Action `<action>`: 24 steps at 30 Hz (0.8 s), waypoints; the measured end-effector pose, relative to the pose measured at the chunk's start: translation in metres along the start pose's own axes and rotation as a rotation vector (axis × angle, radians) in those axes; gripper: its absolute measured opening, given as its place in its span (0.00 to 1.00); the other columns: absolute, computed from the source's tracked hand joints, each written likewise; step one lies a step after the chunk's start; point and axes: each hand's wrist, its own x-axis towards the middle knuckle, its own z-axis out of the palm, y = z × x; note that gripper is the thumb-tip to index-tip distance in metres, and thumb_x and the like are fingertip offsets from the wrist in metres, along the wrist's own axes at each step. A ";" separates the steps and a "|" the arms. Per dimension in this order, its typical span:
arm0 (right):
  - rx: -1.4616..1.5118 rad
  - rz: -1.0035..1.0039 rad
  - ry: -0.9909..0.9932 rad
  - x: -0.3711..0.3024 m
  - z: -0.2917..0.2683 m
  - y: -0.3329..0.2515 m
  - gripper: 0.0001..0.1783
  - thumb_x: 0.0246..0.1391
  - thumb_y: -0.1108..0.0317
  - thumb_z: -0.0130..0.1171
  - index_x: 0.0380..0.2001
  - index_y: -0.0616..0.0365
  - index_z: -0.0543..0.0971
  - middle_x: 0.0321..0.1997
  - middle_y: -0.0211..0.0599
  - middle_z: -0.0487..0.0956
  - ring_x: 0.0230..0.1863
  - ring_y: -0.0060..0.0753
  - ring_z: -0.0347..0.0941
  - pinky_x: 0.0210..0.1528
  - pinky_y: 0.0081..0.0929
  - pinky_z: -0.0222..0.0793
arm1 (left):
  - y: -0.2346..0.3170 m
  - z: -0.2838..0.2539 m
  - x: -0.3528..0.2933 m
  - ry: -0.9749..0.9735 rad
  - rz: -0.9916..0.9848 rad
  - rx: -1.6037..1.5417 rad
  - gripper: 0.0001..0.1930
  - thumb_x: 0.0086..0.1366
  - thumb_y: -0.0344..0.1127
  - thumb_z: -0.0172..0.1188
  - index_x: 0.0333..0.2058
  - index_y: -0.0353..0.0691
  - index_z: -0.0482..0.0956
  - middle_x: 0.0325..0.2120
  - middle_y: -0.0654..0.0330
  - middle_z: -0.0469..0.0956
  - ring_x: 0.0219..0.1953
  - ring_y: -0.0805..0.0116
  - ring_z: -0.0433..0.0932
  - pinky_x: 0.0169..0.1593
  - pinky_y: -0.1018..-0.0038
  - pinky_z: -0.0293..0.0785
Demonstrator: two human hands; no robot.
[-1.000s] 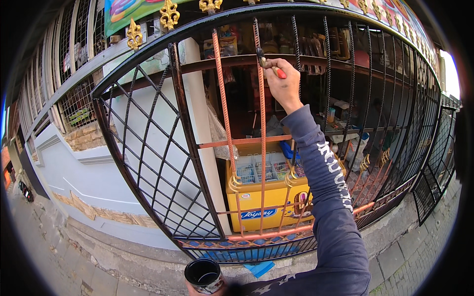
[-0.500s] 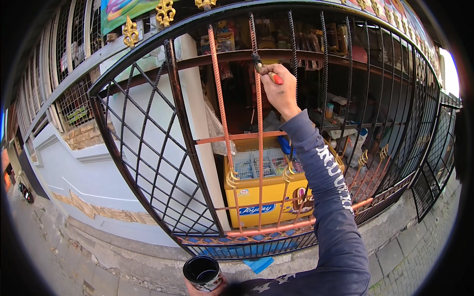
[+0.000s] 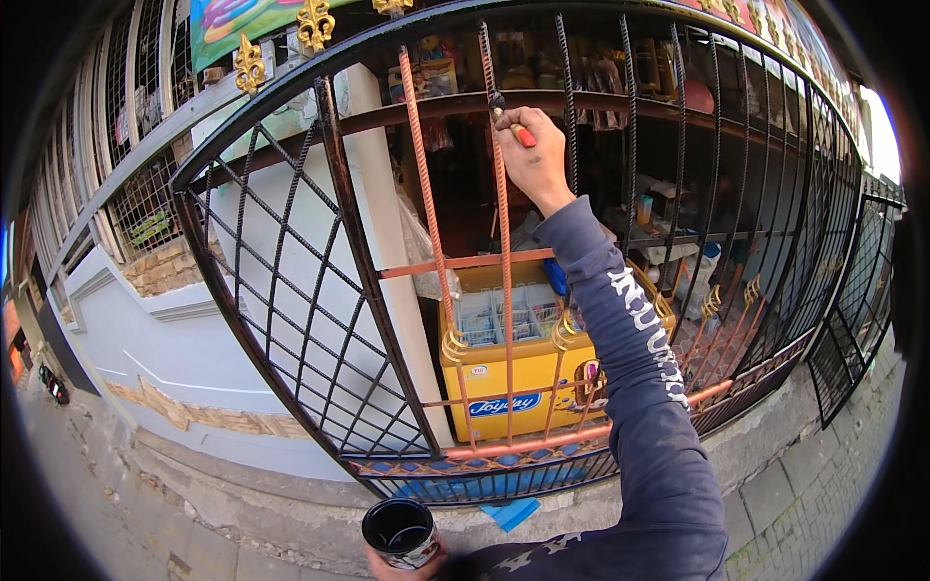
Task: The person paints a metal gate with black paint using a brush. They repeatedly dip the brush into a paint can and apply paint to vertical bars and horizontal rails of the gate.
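Observation:
My right hand (image 3: 539, 160) grips a paintbrush (image 3: 523, 136) with a red-tipped handle. Its dark bristles touch a twisted reddish-brown bar (image 3: 502, 203) of the metal fence, close to the upper crossbar (image 3: 446, 112). Another reddish bar (image 3: 423, 165) stands just to the left, while the bars (image 3: 632, 126) farther right are black. Low in the view, my left hand (image 3: 418, 569) is wrapped round a can (image 3: 398, 533) of black paint; most of its fingers are hidden by the can.
Behind the fence stands a yellow chest freezer (image 3: 523, 392) holding wire baskets. A black diamond-lattice panel (image 3: 291, 290) is on the left, and gold spearhead finials (image 3: 249, 64) top the frame. A blue sheet (image 3: 511, 513) lies at the fence's foot. An open black gate (image 3: 852, 320) is at far right.
My right hand and the brush have shifted slightly up and left along the same bar. My left hand still holds the paint can low in the view.

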 end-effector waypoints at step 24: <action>-0.020 0.060 0.228 -0.015 0.003 0.007 0.04 0.49 0.73 0.61 0.30 0.57 0.81 0.36 0.43 0.78 0.42 0.50 0.76 0.46 0.43 0.74 | 0.002 0.010 -0.001 -0.153 -0.074 -0.259 0.41 0.43 0.14 0.76 0.57 0.34 0.67 0.41 0.53 0.80 0.40 0.62 0.82 0.43 0.65 0.83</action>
